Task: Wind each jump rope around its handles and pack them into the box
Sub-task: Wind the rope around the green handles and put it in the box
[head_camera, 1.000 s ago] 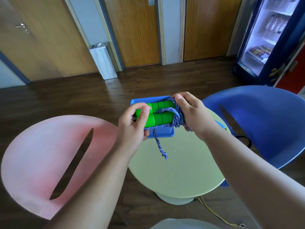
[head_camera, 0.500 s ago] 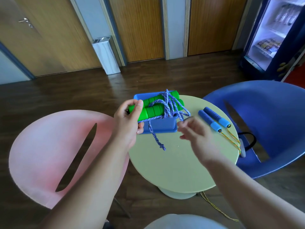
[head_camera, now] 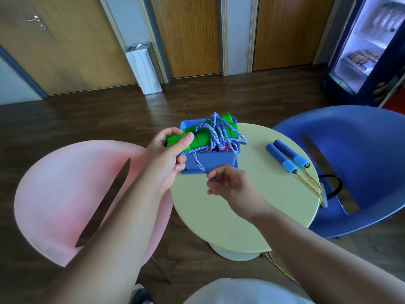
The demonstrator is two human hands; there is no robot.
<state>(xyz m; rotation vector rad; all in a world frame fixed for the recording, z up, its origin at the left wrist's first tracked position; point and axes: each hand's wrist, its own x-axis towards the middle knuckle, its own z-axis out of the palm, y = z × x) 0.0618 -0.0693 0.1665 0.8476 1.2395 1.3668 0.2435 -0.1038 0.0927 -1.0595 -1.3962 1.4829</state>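
Left hand (head_camera: 166, 159) gripping, right hand (head_camera: 230, 185) — seemingly pinching

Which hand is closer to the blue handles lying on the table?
Right. The right hand, pinching the purple rope, is left of the blue handles; the left hand is farther left, gripping the green handles.

- bright green plastic jump-rope handles (head_camera: 202, 140): solid green, no pattern
- braided cord (head_camera: 221, 130) wound on them: lilac-purple with white flecks
- rectangular plastic box (head_camera: 211, 161): plain mid blue
- foam-grip rope handles (head_camera: 285, 155): dark blue grips, light blue ends
- thin cord (head_camera: 312, 182) from those: yellow with green and orange flecks
- round table top (head_camera: 241, 211): pale yellow-green, plain
- moulded chair on the left (head_camera: 54, 183): pink
- moulded chair on the right (head_camera: 355, 150): blue
- plank floor (head_camera: 87, 119): dark brown, wood grain
- doors (head_camera: 190, 34): orange-brown wood grain
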